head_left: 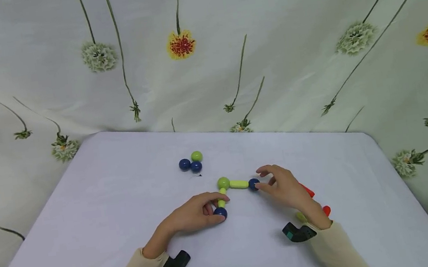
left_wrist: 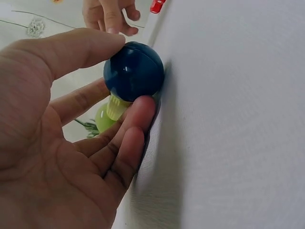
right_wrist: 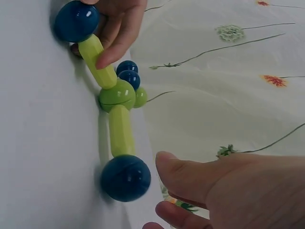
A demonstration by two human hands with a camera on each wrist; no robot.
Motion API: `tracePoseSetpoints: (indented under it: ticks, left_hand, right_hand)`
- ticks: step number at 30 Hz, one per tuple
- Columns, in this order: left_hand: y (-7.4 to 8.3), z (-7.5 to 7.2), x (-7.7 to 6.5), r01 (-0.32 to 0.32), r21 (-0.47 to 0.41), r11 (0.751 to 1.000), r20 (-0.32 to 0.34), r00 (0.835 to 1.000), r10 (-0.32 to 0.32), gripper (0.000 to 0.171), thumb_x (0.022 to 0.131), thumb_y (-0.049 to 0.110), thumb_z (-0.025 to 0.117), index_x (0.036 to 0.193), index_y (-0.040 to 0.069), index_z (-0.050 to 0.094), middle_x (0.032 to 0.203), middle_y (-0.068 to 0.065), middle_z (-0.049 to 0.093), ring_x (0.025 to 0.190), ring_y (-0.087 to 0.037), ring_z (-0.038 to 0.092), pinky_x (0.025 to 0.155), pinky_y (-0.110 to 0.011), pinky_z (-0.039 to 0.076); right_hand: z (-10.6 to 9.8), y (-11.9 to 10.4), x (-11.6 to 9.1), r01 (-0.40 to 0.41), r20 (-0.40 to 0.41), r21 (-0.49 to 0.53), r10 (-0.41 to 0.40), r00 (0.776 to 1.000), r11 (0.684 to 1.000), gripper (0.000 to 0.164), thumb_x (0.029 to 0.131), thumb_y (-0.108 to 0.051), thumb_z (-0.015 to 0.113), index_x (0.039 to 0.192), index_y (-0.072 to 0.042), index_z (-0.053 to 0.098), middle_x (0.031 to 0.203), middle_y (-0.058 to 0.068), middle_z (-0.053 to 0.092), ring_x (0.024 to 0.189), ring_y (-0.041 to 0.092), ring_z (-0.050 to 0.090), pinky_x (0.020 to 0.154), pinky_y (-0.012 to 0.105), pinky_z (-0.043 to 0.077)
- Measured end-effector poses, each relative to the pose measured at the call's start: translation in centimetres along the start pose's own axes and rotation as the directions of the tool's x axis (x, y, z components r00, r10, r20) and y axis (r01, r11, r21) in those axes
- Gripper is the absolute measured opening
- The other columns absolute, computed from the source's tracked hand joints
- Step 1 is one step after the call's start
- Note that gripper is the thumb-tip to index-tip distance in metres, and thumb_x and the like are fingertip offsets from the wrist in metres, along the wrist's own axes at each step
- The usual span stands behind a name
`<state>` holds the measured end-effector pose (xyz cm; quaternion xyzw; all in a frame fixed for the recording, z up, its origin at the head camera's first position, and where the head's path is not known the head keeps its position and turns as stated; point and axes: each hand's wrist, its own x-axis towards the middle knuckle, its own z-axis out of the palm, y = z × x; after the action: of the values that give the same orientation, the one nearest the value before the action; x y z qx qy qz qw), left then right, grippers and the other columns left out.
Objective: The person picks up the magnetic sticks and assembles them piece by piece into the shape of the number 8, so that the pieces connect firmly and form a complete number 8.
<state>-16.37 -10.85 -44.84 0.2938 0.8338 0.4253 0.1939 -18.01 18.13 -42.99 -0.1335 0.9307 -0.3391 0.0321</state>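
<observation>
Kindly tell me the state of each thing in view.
Left hand: grips near blue ball.
Right hand: holds nothing.
Near blue ball: joined to one rod.
Right blue ball: joined to other rod.
Middle green ball: joins both rods.
Back three balls: clustered, unattached to rods.
Red pieces: partly hidden.
Green piece: partly hidden.

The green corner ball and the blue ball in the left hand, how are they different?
The green corner ball joins two sticks; the blue ball caps just one. The left hand holds the blue ball, while the green corner ball isn't held. Both are round and shiny.
</observation>
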Motion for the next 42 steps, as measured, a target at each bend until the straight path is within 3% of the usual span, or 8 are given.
tracePoseSetpoints:
  ticks: [8, 13, 18, 28, 35, 42]
  left_hand:
    - [-0.2, 0.2, 0.2, 0.028, -0.027, 0.999, 0.002, 1.000, -0.028, 0.041, 0.091, 0.019, 0.074, 0.130, 0.011, 0.063, 0.107, -0.002, 0.059, 0.078, -0.010, 0.053, 0.069, -0.021, 0.045]
    - [-0.3, 0.3, 0.2, 0.022, -0.037, 0.999, -0.003, 1.000, -0.022, 0.042, 0.091, 0.020, 0.074, 0.130, 0.011, 0.063, 0.107, -0.003, 0.059, 0.078, -0.010, 0.053, 0.070, -0.021, 0.045]
    - [-0.3, 0.4, 0.4, 0.024, -0.051, 0.998, -0.004, 1.000, -0.024, 0.041, 0.091, 0.020, 0.074, 0.130, 0.011, 0.064, 0.106, -0.003, 0.059, 0.078, -0.010, 0.053, 0.070, -0.021, 0.045]
    - [-0.6, 0.3, 0.5, 0.033, -0.049, 0.998, -0.015, 0.999, -0.034, 0.040, 0.090, 0.019, 0.074, 0.129, 0.011, 0.064, 0.101, -0.003, 0.058, 0.078, -0.010, 0.052, 0.069, -0.020, 0.044]
    - [-0.8, 0.4, 0.5, 0.024, -0.065, 0.998, -0.008, 1.000, -0.024, 0.040, 0.091, 0.017, 0.074, 0.129, 0.011, 0.063, 0.100, -0.004, 0.057, 0.077, -0.010, 0.050, 0.069, -0.020, 0.043]
    - [-0.8, 0.4, 0.6, 0.014, -0.076, 0.997, -0.012, 1.000, -0.015, 0.041, 0.091, 0.018, 0.073, 0.130, 0.010, 0.062, 0.101, -0.005, 0.058, 0.078, -0.011, 0.051, 0.069, -0.020, 0.044]
  right_hand:
    - [-2.9, 1.4, -2.6, 0.025, -0.016, -0.092, -0.027, 1.000, 0.995, 0.032, 0.092, -0.018, 0.072, 0.122, -0.006, 0.067, 0.115, 0.012, 0.068, 0.089, 0.020, 0.063, 0.076, 0.034, 0.050]
    - [-3.8, 3.0, -4.3, -0.001, 0.000, -0.121, 0.001, 1.000, 0.993, 0.025, 0.091, -0.012, 0.072, 0.115, -0.007, 0.070, 0.098, 0.004, 0.066, 0.083, 0.015, 0.056, 0.075, 0.030, 0.048]
    - [-4.1, 4.2, -5.3, 0.002, 0.000, -0.121, -0.002, 1.000, 0.993, 0.024, 0.090, -0.008, 0.071, 0.113, -0.009, 0.070, 0.099, 0.003, 0.067, 0.083, 0.013, 0.057, 0.078, 0.032, 0.050]
    - [-4.3, 4.6, -5.3, 0.005, 0.026, -0.148, -0.001, 1.000, 0.989, 0.026, 0.086, -0.002, 0.072, 0.111, -0.007, 0.071, 0.104, 0.008, 0.068, 0.088, 0.018, 0.060, 0.081, 0.038, 0.051]
    - [-4.5, 4.4, -5.4, -0.078, 0.043, -0.172, 0.087, 0.995, 0.982, 0.031, 0.083, 0.004, 0.072, 0.112, -0.003, 0.069, 0.104, 0.008, 0.070, 0.091, 0.022, 0.064, 0.083, 0.043, 0.054]
    - [-4.5, 4.5, -5.4, -0.143, 0.047, -0.210, 0.156, 0.987, 0.967, 0.026, 0.082, 0.004, 0.074, 0.106, -0.003, 0.072, 0.092, 0.004, 0.071, 0.086, 0.019, 0.064, 0.075, 0.037, 0.054]
